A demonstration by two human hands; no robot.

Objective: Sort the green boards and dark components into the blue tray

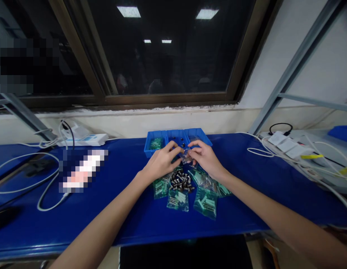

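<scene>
Both hands meet over the middle of the blue table, pinching a small clear plastic bag (186,157) between them. My left hand (165,158) has its fingers closed at the bag's left side. At its right side, my right hand (204,156) grips with thumb and fingertips. What the bag contains is too small to make out. Just below lies a pile of small dark metal parts (181,181). Around it are several green-tinted bags, such as the front left bag (178,200) and the front right bag (205,203), holding pale strips and metal pins.
Behind the hands stand blue bins (156,144) side by side, with green bags in the left one and a few dark parts in the middle one. A power strip (92,139) and cables lie at left. More adapters (285,144) and cables are at right, beside a metal frame.
</scene>
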